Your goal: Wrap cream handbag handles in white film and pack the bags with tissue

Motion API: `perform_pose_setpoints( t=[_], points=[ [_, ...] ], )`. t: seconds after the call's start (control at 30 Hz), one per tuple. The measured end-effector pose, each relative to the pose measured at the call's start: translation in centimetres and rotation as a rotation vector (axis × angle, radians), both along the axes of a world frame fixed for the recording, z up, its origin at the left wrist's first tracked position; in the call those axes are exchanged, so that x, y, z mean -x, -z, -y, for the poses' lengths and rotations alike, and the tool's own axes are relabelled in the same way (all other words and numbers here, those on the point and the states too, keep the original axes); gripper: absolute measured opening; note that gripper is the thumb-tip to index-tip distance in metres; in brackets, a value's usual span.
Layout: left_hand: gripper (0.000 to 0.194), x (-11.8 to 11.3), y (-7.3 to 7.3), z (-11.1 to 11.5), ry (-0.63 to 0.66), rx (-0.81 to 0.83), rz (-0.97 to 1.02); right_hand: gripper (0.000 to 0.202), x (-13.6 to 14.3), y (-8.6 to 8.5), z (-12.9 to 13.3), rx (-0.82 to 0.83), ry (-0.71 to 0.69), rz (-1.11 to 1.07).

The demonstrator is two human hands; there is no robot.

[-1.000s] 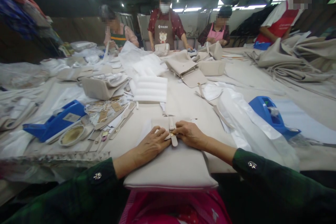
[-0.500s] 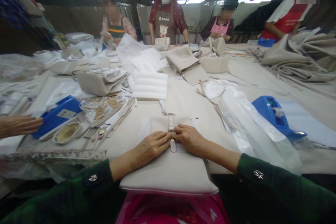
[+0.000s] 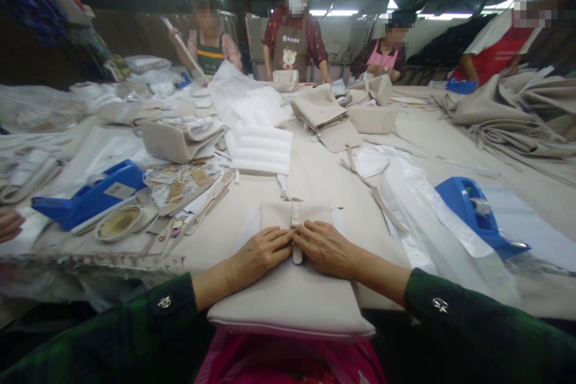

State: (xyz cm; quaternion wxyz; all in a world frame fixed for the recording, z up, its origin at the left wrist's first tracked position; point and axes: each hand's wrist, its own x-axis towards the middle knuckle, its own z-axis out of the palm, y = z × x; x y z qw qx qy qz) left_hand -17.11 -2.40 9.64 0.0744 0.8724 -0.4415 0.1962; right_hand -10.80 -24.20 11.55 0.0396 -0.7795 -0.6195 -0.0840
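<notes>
A beige bag [image 3: 292,309] lies flat at the table's near edge, with a narrow strap and metal clasp [image 3: 296,252] at its middle. My left hand [image 3: 261,257] rests on the bag from the left, its fingers together and their tips at the clasp. From the right, my right hand [image 3: 327,250] has bent fingers pressed on the strap at the same spot. The fingertips of both hands nearly meet and cover most of the clasp. The strap's rounded tip shows just below them.
Blue tape dispensers stand left [image 3: 96,192] and right [image 3: 472,210]. Tags [image 3: 180,186], straps and a tape roll [image 3: 119,223] lie left. White padding [image 3: 261,150] and beige bags [image 3: 321,111] lie ahead. Another person's hand [image 3: 9,223] is at the left edge. Several people stand across the table.
My right hand's fingers have come down over the clasp, hiding more of it. The other person's hand at the left has drawn back from the blue dispenser. A person across now raises a white strip.
</notes>
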Motion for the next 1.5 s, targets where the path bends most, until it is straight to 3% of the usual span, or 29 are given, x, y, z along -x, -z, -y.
perform_pose_setpoints(
  t=[0.13, 0.33, 0.57, 0.87, 1.17, 1.5],
  points=[
    [0.018, 0.1, 0.3, -0.1, -0.009, 0.045, -0.024, 0.015, -0.1, -0.3, -0.4, 0.01, -0.001, -0.055],
    [0.02, 0.0, 0.4, -0.1, -0.006, 0.086, -0.06, 0.022, -1.1, -0.1, -0.6, -0.127, 0.28, -0.388],
    [0.02, -0.2, 1.1, 0.0, -0.043, 0.082, 0.025, 0.017, -1.7, 0.3, -0.7, -0.211, 0.459, -0.508],
    [0.031, -0.2, 1.0, 0.1, -0.053, 0.023, -0.075, 0.017, -1.9, 0.0, -0.9, -0.291, 0.502, -0.59],
    [0.042, -0.4, 0.7, 0.0, -0.056, -0.052, -0.178, 0.018, -1.6, 0.5, -0.8, -0.397, 0.453, -0.675],
    [0.041, -0.6, 1.5, -0.4, -0.018, -0.02, -0.159, 0.014, -3.0, -0.1, -1.5, -0.364, 0.545, -0.788]
  ],
)
